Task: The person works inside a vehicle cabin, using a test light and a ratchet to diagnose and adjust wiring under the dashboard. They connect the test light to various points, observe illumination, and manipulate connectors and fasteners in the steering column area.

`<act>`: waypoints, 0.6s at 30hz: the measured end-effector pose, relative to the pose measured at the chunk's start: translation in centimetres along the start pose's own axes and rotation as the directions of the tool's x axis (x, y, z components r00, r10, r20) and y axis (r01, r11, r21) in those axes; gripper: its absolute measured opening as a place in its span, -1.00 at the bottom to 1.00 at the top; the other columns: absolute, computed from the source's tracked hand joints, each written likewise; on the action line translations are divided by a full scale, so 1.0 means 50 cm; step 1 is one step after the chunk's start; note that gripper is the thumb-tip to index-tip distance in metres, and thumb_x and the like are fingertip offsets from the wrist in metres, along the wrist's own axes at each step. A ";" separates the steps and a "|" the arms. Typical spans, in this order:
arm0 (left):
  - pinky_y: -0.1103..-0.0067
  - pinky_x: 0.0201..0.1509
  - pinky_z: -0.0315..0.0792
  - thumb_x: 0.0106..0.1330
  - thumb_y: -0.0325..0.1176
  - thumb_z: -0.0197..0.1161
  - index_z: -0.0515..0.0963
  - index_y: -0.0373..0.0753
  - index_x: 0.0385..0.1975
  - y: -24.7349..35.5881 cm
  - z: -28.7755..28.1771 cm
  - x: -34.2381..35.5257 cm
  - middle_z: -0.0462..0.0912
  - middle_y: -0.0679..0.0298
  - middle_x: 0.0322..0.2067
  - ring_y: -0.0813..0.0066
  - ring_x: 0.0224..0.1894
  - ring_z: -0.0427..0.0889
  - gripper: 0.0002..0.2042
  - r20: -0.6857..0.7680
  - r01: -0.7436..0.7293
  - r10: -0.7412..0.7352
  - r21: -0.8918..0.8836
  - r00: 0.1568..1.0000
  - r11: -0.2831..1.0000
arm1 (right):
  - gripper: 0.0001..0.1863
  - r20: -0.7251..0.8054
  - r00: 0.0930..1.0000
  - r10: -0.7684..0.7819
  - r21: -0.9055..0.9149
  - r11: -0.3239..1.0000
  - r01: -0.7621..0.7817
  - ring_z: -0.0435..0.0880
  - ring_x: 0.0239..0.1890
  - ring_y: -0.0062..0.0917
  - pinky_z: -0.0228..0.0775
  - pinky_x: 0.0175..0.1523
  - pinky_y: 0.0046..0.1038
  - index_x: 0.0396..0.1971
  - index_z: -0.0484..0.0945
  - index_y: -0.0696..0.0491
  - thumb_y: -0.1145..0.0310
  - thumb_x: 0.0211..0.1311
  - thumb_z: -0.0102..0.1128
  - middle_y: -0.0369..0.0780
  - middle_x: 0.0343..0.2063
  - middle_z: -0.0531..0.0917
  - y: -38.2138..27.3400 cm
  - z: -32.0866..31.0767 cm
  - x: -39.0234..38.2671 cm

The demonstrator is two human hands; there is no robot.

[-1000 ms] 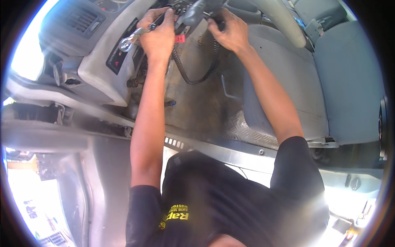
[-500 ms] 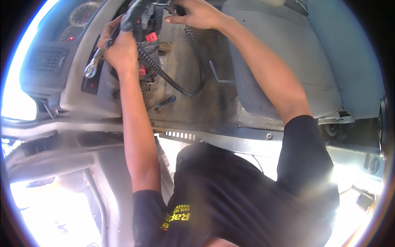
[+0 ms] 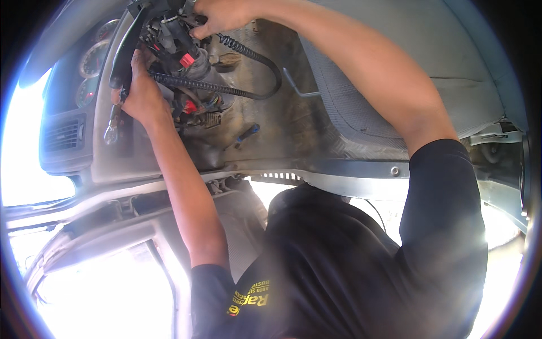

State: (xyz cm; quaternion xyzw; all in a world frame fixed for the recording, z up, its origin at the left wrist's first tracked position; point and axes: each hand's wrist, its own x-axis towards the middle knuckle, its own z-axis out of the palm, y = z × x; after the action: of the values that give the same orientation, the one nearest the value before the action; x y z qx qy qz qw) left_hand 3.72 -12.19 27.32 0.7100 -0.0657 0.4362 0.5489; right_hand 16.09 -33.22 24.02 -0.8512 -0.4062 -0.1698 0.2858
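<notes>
Gripping a chrome wrench [image 3: 112, 133]: left hand [image 3: 144, 101], fingers curled round it, rounded shiny end projecting below the fist. Wrench position: left of and lower than the exposed steering column [image 3: 179, 38], on the dashboard side. A dark elongated bar [image 3: 131, 48] runs along the column's left; its lower end overlaps the left fingers in view, contact cannot be told.

Right hand [image 3: 228, 14] at the column's upper right, thumb and fingers bent around a small dark part; fingertips partly hidden, so cannot tell whether they pinch it. The hands are apart, one on either side of the column.

Coiled black cable [image 3: 197, 86]: loops out to the right of the column, upper end just below the right hand. Red tag [image 3: 187, 60] on the column's lower part, among wiring. Instrument cluster [image 3: 93, 61] left of the column. Blue-handled screwdriver [image 3: 247, 134] on the floor, below and right of the column. Bent metal rod [image 3: 294, 86] farther right of it, beside the grey seat [image 3: 389, 62].
</notes>
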 end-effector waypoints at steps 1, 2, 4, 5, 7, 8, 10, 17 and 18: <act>0.49 0.06 0.67 0.43 -0.53 0.39 0.73 -0.48 0.01 0.002 0.002 -0.004 0.84 0.15 -0.10 0.43 -0.11 0.82 -0.77 0.001 0.001 -0.001 0.023 1.000 1.000 | -0.35 -0.002 1.000 -0.011 0.027 1.000 0.011 0.76 0.04 0.08 0.56 0.19 -0.02 -0.13 0.74 0.25 -0.15 0.24 0.34 0.19 -0.10 0.76 0.011 0.010 0.004; 0.50 0.05 0.67 0.43 -0.52 0.39 0.73 -0.48 0.01 0.002 -0.010 -0.001 0.84 0.15 -0.10 0.44 -0.12 0.82 -0.77 -0.006 -0.015 0.015 0.021 1.000 1.000 | -0.35 -0.008 1.000 -0.013 0.001 1.000 0.013 0.76 0.04 0.08 0.56 0.19 -0.02 -0.13 0.74 0.25 -0.15 0.24 0.34 0.19 -0.10 0.76 0.001 0.016 0.012; 0.51 0.02 0.66 0.42 -0.52 0.40 0.74 -0.47 0.00 -0.019 -0.022 0.010 0.84 0.16 -0.10 0.45 -0.15 0.81 -0.77 -0.021 -0.053 0.054 0.014 0.998 0.998 | -0.36 -0.024 0.999 -0.023 -0.056 0.998 0.021 0.75 0.04 0.08 0.55 0.20 -0.02 -0.13 0.74 0.25 -0.14 0.25 0.34 0.18 -0.10 0.77 -0.010 0.015 0.009; 0.54 -0.01 0.64 0.42 -0.51 0.40 0.74 -0.47 0.00 -0.027 -0.012 0.009 0.85 0.18 -0.14 0.47 -0.18 0.80 -0.77 -0.023 -0.035 0.034 -0.042 0.999 0.998 | -0.38 -0.007 1.000 0.023 0.011 1.000 -0.023 0.75 0.05 0.08 0.55 0.20 -0.01 -0.13 0.74 0.25 -0.12 0.26 0.35 0.17 -0.10 0.77 -0.006 0.011 0.002; 0.58 -0.05 0.61 0.41 -0.51 0.41 0.77 -0.45 -0.08 -0.032 -0.016 0.010 0.86 0.21 -0.22 0.52 -0.21 0.79 -0.82 -0.036 -0.051 0.050 -0.025 0.998 0.998 | -0.40 0.025 0.999 0.040 0.053 0.998 -0.042 0.75 0.05 0.09 0.55 0.20 -0.01 -0.11 0.72 0.24 -0.10 0.27 0.35 0.16 -0.10 0.77 -0.017 0.004 0.002; 0.59 -0.05 0.60 0.39 -0.50 0.42 0.77 -0.44 -0.12 -0.037 -0.013 0.010 0.85 0.22 -0.25 0.53 -0.22 0.78 -0.84 -0.026 -0.056 0.056 -0.025 0.998 0.998 | -0.41 0.033 0.999 0.039 0.015 0.999 -0.040 0.74 0.05 0.09 0.55 0.20 0.00 -0.09 0.71 0.23 -0.09 0.27 0.36 0.16 -0.11 0.77 -0.018 -0.008 -0.002; 0.59 -0.07 0.58 0.35 -0.48 0.46 0.78 -0.41 -0.18 -0.043 -0.016 0.016 0.85 0.24 -0.30 0.55 -0.24 0.76 -0.86 -0.012 -0.068 0.068 -0.027 0.998 0.997 | -0.41 0.009 0.999 0.036 -0.030 0.999 -0.036 0.74 0.05 0.10 0.55 0.19 0.00 -0.06 0.70 0.21 -0.08 0.28 0.36 0.16 -0.10 0.77 -0.013 -0.009 -0.002; 0.63 -0.03 0.59 0.36 -0.51 0.47 0.75 -0.43 -0.19 -0.074 -0.022 0.019 0.86 0.19 -0.24 0.58 -0.23 0.78 -0.88 -0.059 -0.200 0.213 0.173 0.975 0.964 | -0.44 0.017 0.994 0.105 -0.030 0.994 -0.104 0.76 0.01 0.10 0.60 0.12 0.00 -0.01 0.69 0.15 -0.06 0.28 0.37 0.12 -0.07 0.77 -0.008 0.005 -0.010; 0.64 -0.06 0.56 0.33 -0.49 0.50 0.74 -0.40 -0.25 -0.057 -0.031 0.027 0.86 0.21 -0.29 0.61 -0.25 0.77 -0.88 0.017 -0.245 0.251 0.288 0.968 0.926 | -0.44 0.032 0.991 0.127 -0.031 0.992 -0.126 0.77 0.00 0.09 0.61 0.11 -0.01 -0.01 0.69 0.15 -0.06 0.28 0.37 0.11 -0.08 0.77 -0.017 -0.002 -0.004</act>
State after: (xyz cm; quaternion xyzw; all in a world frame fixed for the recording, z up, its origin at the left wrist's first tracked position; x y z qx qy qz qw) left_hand 5.33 -9.26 26.23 0.7639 -0.0852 0.5140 0.3808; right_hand 15.27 -32.97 24.27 -0.8820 -0.3536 -0.1425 0.2768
